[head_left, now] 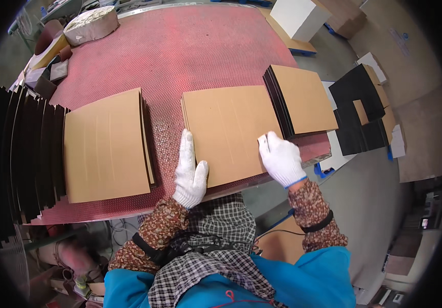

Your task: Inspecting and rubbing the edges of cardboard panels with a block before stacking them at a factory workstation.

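Note:
A brown cardboard sheet [228, 131] with faint parallel crease lines lies in front of me on the red textured mat. My left hand [189, 172], in a white knit glove, rests along its left edge, fingers stretched out and thumb apart. At the sheet's right edge is my right hand [282, 158], also gloved, with its fingers curled closed. A small tan bit shows at those fingertips, too little to name. To the left sits a pile of similar creased sheets [105, 149]; to the right, close by my right hand, stands a stack of brown, black-edged sheets [303, 97].
Many dark sheets [26, 149] stand packed on edge at the far left. A round whitish block [91, 25] and assorted scraps occupy the table's back left. Beyond the right edge are a black board [359, 108] and a white box [298, 18] on a pallet.

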